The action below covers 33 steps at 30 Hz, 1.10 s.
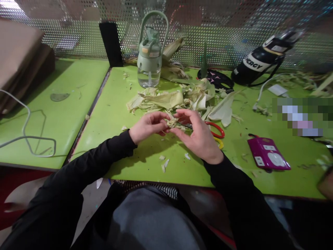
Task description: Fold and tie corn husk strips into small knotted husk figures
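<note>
Between my two hands is a small bundle of pale corn husk (172, 122), folded or layered like petals. My left hand (151, 126) pinches its left side with thumb and fingers. From the right, my right hand (197, 135) curls round the bundle, its thumb and fingertips closed on it. Just behind lies a heap of loose corn husks (169, 99). Scissors with red and yellow handles (217, 130) lie on the table by my right hand, their blades partly hidden behind it.
A pale green water bottle (149, 62) and a black phone-like slab (111, 44) stand near the perforated metal screen (208, 31). A black bottle (256, 64) leans at the back right. A purple packet (268, 153) lies to the right, brown paper bags (20, 59) at the left.
</note>
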{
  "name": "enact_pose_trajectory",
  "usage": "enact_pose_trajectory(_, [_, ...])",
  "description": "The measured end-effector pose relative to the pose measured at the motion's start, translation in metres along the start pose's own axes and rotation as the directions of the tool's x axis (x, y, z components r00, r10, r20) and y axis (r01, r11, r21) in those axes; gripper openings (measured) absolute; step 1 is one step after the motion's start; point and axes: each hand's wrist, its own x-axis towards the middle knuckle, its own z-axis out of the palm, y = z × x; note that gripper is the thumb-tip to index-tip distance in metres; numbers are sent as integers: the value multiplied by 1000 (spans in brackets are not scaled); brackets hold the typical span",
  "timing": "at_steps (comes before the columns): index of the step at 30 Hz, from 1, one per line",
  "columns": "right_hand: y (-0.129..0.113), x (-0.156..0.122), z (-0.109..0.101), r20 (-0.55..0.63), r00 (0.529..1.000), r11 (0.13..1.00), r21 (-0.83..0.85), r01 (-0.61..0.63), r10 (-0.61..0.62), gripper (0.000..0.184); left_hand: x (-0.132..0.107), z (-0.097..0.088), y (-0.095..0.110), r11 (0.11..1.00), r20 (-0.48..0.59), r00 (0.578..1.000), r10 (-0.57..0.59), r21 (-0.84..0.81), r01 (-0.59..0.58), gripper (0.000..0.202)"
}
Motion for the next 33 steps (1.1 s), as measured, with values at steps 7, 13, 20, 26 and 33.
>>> enact_pose_trajectory(7, [2, -1, 3, 48, 974, 961, 160, -225, 220, 50, 1, 0, -3, 998, -6, 998, 56, -17, -56, 14])
enact_pose_trajectory(13, [5, 1, 9, 165, 920, 759, 523, -388, 356, 33, 0, 2, -2, 990, 37, 995, 95, 101, -98, 15])
enact_pose_trajectory(20, [3, 2, 19, 108, 922, 620, 710, -334, 372, 27, -4, 8, 6, 991, 19, 998, 59, 122, -61, 25])
enact_pose_trajectory(26, [2, -4, 22, -171, 936, 834, 523, -177, 306, 20, -8, 6, 6, 960, 99, 963, -250, -104, 259, 20])
enact_pose_trajectory(33, [-3, -3, 18, -136, 957, 879, 444, -173, 258, 24, -8, 5, 2, 997, 158, 984, -81, 2, 81, 37])
